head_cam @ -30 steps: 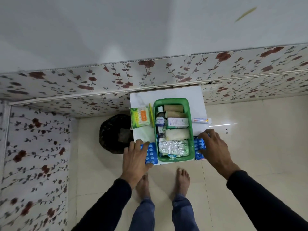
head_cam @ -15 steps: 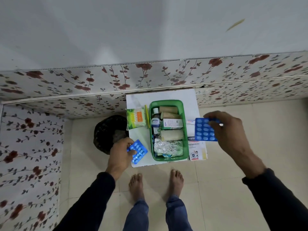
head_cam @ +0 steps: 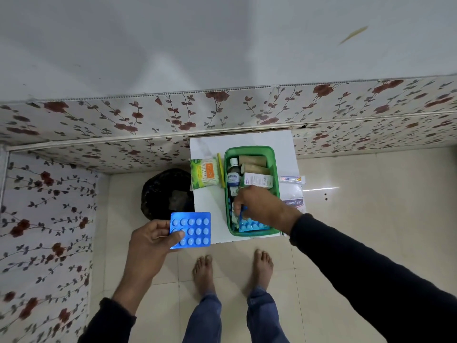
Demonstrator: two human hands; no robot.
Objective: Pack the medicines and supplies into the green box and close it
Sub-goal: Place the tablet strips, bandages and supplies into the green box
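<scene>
While each hand's grip pinches a blue blister strip (head_cam: 191, 230), green box (head_cam: 249, 150) crammed, lidless.

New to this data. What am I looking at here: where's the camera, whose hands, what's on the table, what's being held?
There is no robot here. A person wears one wide-angle camera on the head, looking down, so you see their own arms, hands and bare feet.

In front of them is a small white table against a flowered wall. On it stands an open green box already holding bottles, rolls and a carton. Left of the box lies a pack of cotton swabs; right of it lie a small tube and a Hansaplast pack.

The left hand holds a blue blister strip up in front of the table. The right hand is down in the box, setting in a second blue strip. A dark bin stands on the floor to the left.
</scene>
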